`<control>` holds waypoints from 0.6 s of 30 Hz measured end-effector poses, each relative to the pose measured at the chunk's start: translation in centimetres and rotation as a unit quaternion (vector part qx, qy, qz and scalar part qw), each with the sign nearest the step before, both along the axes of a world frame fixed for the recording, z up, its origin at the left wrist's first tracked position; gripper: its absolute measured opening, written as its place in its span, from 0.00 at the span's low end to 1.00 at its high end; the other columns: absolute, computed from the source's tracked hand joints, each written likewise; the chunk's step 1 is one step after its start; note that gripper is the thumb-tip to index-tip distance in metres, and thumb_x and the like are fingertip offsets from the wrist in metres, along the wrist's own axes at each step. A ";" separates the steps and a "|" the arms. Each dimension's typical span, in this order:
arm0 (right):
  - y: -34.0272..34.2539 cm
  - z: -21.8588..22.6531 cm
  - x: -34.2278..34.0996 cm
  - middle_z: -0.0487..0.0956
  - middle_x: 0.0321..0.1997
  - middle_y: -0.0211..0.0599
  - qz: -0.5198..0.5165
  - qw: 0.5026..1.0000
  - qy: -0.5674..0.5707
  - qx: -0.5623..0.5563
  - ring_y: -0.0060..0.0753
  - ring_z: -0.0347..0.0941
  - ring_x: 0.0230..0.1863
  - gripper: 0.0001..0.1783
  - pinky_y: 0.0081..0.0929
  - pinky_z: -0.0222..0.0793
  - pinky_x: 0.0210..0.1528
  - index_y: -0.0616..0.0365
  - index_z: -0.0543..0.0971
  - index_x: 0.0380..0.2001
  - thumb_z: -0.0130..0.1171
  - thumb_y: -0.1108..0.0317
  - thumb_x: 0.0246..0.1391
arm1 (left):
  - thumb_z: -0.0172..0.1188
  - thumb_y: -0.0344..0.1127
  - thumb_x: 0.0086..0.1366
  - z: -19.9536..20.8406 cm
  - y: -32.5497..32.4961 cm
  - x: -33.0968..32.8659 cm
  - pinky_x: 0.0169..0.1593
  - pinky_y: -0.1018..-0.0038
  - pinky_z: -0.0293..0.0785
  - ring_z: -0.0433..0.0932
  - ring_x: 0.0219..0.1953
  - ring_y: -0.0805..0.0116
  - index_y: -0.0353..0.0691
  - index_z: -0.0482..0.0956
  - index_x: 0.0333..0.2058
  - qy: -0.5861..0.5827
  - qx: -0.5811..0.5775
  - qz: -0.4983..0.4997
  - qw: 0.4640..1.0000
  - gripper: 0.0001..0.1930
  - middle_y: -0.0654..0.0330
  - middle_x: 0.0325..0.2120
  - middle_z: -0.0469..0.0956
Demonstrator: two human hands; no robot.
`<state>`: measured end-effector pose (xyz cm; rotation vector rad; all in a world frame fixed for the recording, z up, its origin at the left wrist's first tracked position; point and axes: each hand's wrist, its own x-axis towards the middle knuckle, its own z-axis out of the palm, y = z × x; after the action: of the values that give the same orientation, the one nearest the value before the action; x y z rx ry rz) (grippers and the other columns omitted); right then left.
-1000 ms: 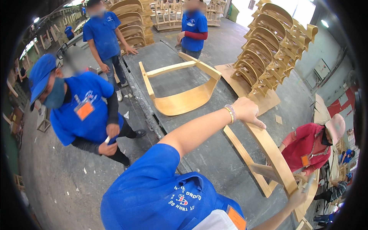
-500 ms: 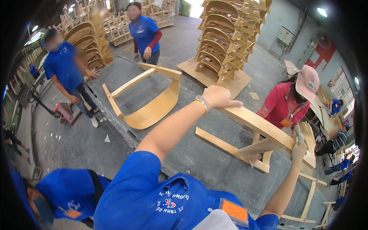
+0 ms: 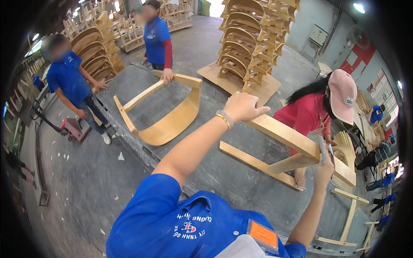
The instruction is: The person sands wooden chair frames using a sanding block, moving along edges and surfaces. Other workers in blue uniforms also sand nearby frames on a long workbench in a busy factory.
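Observation:
A pale wooden chair frame [image 3: 282, 135] stands on its side on the grey table in front of me. My left hand [image 3: 246, 107] is closed over the far left end of its upper rail, thumb stretched along the wood. My right hand [image 3: 323, 167] is closed on a small folded pale sheet [image 3: 330, 149] at the rail's right part, its fingers over the edge; the sheet's kind is unclear. A crossbar [image 3: 292, 163] joins the upper rail to a lower rail [image 3: 249, 161], which rests on the table. A co-worker's hand touches the lower rail's right end.
A curved wooden chair frame [image 3: 172, 124] lies at the table's left, under a co-worker's hand [image 3: 167, 76]. Tall stacks of bent frames [image 3: 243, 47] rise behind. A person in a pink cap [image 3: 343, 96] leans in at right. More frames [image 3: 350, 219] lie at lower right.
My right hand with the pale sheet has slid left along the upper rail. The person in pink has bent lower, and a red-sleeved co-worker has put a hand on the curved frame.

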<state>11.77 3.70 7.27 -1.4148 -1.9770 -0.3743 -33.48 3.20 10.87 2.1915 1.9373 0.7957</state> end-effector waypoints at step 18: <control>-0.8 4.2 10.4 0.80 0.67 0.46 -0.234 0.954 0.115 -0.150 0.48 0.76 0.67 0.43 0.39 0.71 0.65 0.32 0.75 0.71 0.45 0.86 0.56 | 0.54 0.62 0.71 -0.6 -0.5 1.0 0.41 0.56 0.79 0.85 0.33 0.52 0.42 0.88 0.31 0.007 -0.001 0.015 1.000 0.28 0.54 0.27 0.86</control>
<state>22.19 2.92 11.51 -2.0286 -1.5436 -0.1041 -32.51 2.71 10.23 2.1767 1.9814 0.7837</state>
